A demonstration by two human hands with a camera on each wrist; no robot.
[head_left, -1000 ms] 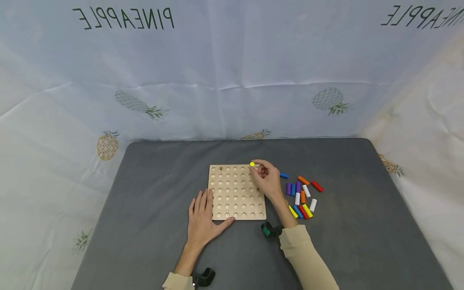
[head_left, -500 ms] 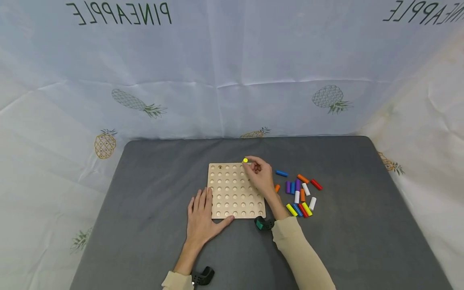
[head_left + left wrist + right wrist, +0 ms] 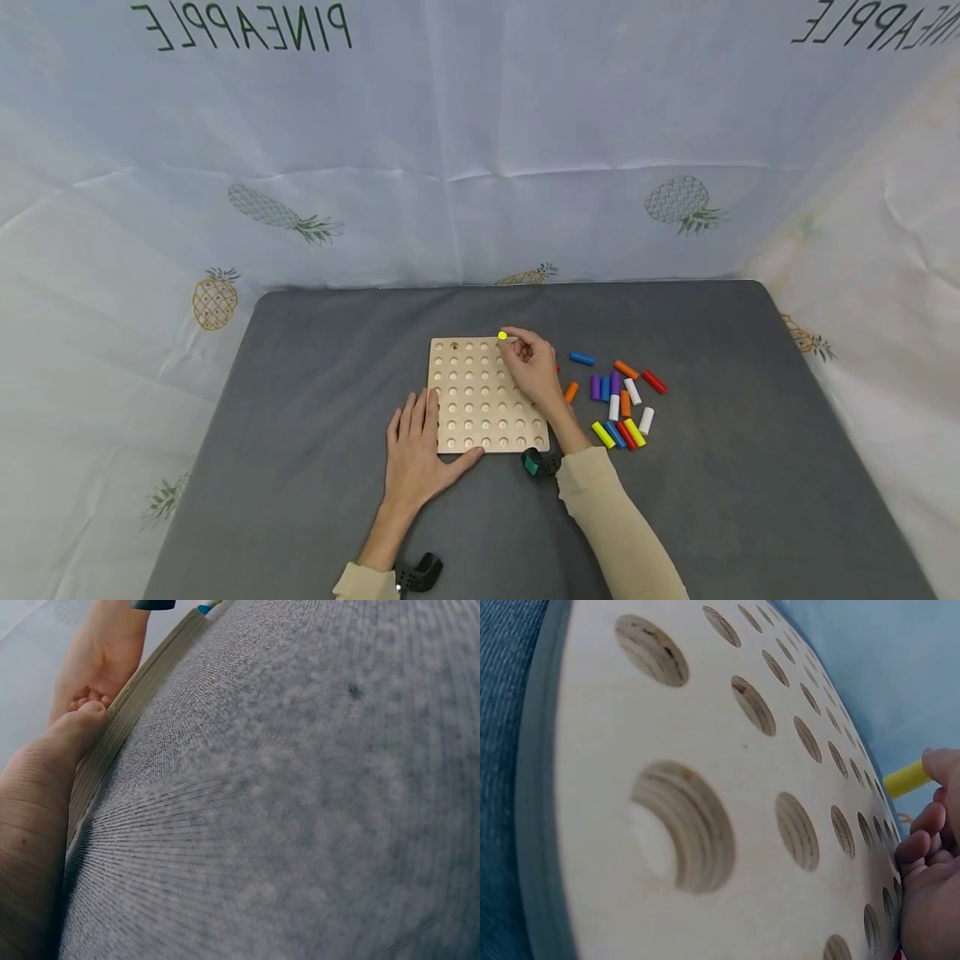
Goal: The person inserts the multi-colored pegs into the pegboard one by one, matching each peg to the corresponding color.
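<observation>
A square wooden pegboard (image 3: 461,399) with rows of round holes lies flat on the grey cloth. My left hand (image 3: 414,463) rests at its left side, fingers extended along the edge and thumb at the near left corner region. My right hand (image 3: 532,368) is over the far right part of the board. Between thumb and index finger it pinches a yellow peg (image 3: 906,778), whose round end shows in the head view close over the far row. The other right fingers are curled in near the holes. The holes I see in the right wrist view hold no pegs.
Right of the board lie several loose pegs: a blue peg (image 3: 582,358), a red peg (image 3: 654,382), a white peg (image 3: 647,421), a yellow one (image 3: 603,434) and others. An orange peg (image 3: 572,392) lies by my right wrist. A pineapple-print curtain (image 3: 480,225) stands behind the table.
My right hand has carried the yellow peg left along the board's far edge, then slightly down in the last half second. The left hand stays in place.
</observation>
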